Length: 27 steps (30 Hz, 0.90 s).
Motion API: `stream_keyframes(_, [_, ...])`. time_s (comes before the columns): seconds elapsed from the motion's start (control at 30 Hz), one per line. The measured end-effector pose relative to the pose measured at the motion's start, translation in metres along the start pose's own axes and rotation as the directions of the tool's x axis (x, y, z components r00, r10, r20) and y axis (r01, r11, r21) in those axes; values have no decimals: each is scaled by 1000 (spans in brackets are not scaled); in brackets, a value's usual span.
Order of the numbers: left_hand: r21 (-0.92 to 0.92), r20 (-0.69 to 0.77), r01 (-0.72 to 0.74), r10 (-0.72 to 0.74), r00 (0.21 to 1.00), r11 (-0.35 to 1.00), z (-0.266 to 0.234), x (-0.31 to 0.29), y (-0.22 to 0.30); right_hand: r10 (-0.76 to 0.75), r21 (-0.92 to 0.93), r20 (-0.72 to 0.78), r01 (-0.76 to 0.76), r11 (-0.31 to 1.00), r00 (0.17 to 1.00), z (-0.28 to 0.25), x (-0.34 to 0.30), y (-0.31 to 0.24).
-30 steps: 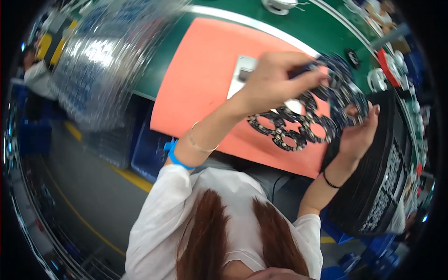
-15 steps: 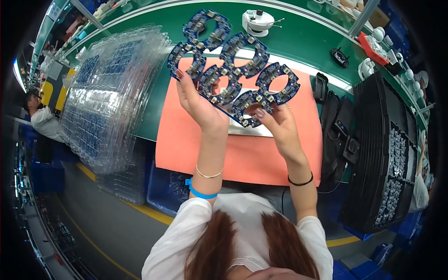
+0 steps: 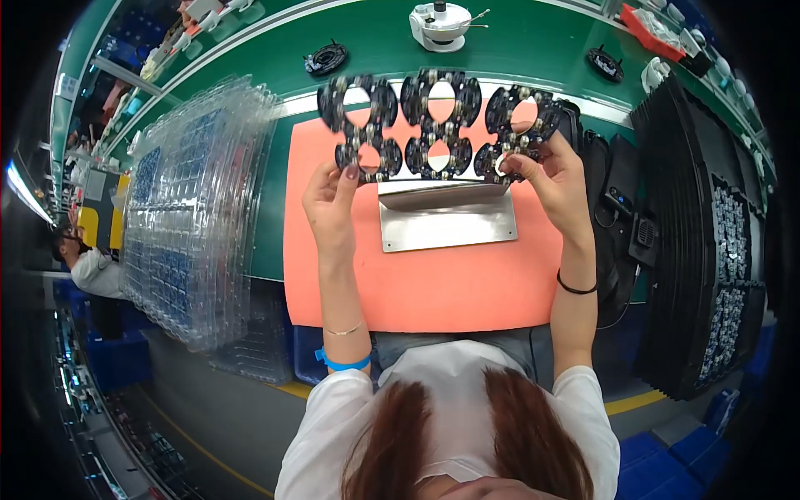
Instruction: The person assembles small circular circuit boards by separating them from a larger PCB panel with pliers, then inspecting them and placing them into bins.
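Note:
A dark panel of several ring-shaped circuit boards (image 3: 440, 132), joined in two rows, is held up between my hands. My left hand (image 3: 332, 200) pinches its lower left corner, thumb in front. At the lower right corner my right hand (image 3: 557, 185) grips it, the thumb on the face and the fingers mostly behind. Beneath the panel a bent silver metal plate (image 3: 450, 225) rests on an orange mat (image 3: 450, 287). The panel hides part of the plate's upper edge and the mat's far part.
Stacked clear plastic trays (image 3: 196, 217) with blue boards stand left. Black trays (image 3: 679, 242) with small parts are stacked right, beside black tools (image 3: 617, 196). Beyond the panel are a white device (image 3: 440, 27) and two black round parts (image 3: 326, 58). A person (image 3: 96, 271) sits far left.
The panel has turned from slanting down rightward to nearly level and tilted away, its face now darker. My left hand has moved lower and the right hand outward; more of the metal plate shows.

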<state>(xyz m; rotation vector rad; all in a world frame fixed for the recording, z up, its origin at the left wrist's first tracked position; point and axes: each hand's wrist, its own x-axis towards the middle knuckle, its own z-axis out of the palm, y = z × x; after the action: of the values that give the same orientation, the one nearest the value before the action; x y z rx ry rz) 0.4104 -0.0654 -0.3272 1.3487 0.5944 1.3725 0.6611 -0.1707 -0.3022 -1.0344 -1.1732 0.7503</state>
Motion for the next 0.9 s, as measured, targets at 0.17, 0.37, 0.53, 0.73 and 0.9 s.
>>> stream_keyframes(0.17, [141, 81, -3, -9, 997, 990, -8, -1, -25, -76, -142, -39, 70, 987, 996, -10, 5, 15])
stream_keyframes(0.37, [178, 65, -17, 5, 998, 984, -16, 0, -51, 6, -96, 13, -5, 995, 1000, -19, 16, 31])
stream_keyframes(0.53, [197, 56, 0, -12, 998, 980, -15, 2, -62, 66, -72, -11, -67, 995, 998, -21, 18, 38])
stream_keyframes(0.73, [259, 26, -1, -6, 1000, 966, -19, 1, -64, 62, -96, -5, -62, 993, 998, -21, 22, 45])
stream_keyframes(0.9, [171, 32, -63, 58, 998, 983, -17, 5, -66, 43, -74, -40, -45, 996, 998, -15, 23, 46])
